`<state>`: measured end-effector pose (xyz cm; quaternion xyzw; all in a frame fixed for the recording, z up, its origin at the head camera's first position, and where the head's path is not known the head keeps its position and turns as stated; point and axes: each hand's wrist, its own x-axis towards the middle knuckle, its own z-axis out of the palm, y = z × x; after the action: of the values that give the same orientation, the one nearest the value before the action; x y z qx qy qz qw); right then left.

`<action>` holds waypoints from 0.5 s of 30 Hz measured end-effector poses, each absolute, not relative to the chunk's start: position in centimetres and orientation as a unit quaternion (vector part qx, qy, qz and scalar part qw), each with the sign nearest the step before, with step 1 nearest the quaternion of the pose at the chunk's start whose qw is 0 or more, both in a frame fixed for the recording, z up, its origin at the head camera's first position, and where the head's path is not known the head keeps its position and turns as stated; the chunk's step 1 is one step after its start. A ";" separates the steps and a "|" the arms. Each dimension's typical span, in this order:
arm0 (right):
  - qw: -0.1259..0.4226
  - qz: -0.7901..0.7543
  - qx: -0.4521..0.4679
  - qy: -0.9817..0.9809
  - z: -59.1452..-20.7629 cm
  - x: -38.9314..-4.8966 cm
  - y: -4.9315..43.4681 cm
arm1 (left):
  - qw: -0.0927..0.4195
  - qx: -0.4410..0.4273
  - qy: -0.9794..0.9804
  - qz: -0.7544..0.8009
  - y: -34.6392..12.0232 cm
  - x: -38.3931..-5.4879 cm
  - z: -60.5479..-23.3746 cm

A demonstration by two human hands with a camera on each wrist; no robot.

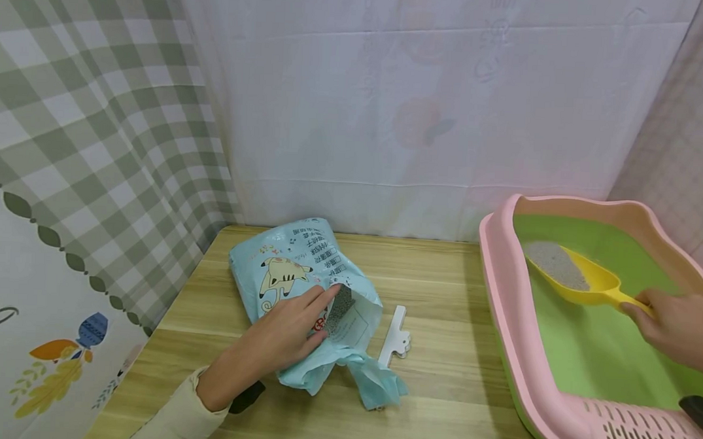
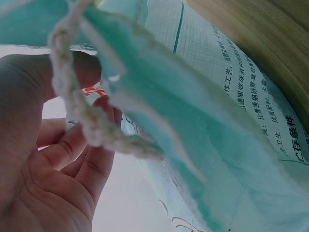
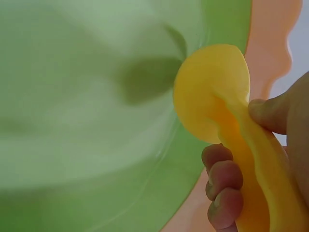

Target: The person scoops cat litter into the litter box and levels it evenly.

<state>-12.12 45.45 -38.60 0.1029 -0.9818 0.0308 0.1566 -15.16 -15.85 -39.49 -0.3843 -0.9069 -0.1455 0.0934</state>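
A pale blue bag of cat litter (image 1: 302, 263) lies on the wooden table, its mouth facing right, with grey granules showing inside. My left hand (image 1: 290, 328) grips the bag by the edge of its mouth; in the left wrist view, the thumb and fingers (image 2: 91, 169) close on the blue film. Over at the right, my right hand (image 1: 685, 326) holds a yellow scoop (image 1: 602, 283) by its handle. The scoop carries a heap of grey litter (image 1: 556, 264) and is above the green floor of a pink-rimmed litter box (image 1: 497, 245). In the right wrist view, the scoop's underside (image 3: 212, 87) hides its load.
A white clip (image 1: 395, 336) lies on the table (image 1: 436, 295) just right of the bag, partly under its twisted blue end. The litter box has a slotted pink front ledge (image 1: 648, 435). A white curtain (image 1: 356, 115) hangs behind, a checked cloth (image 1: 109, 91) at left.
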 end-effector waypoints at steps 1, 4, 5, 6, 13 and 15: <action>0.149 0.027 0.103 -0.983 -38.6 -12.2 45.4 | 0.093 -0.385 -0.907 -0.146 -15.8 -15.2 -39.5; 0.136 0.021 0.105 -0.985 -38.7 -12.3 45.5 | 0.091 -0.388 -0.905 -0.149 -15.8 -15.2 -39.5; 0.134 0.019 0.107 -0.985 -38.7 -12.3 45.5 | 0.090 -0.389 -0.904 -0.150 -15.8 -15.2 -39.5; 0.130 0.017 0.109 -0.985 -38.7 -12.4 45.6 | 0.090 -0.390 -0.904 -0.151 -15.7 -15.2 -39.5; 0.165 0.008 0.174 -0.971 -38.7 -13.2 45.9 | 0.085 -0.392 -0.903 -0.151 -15.6 -15.2 -39.5; 0.200 0.003 0.211 -0.957 -38.4 -13.7 45.9 | 0.086 -0.393 -0.903 -0.151 -15.6 -15.3 -39.4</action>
<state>-13.71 45.90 -38.38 0.2114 -0.9568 0.0035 0.1996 -15.25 -15.55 -39.43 -0.3931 -0.9030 -0.1508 0.0859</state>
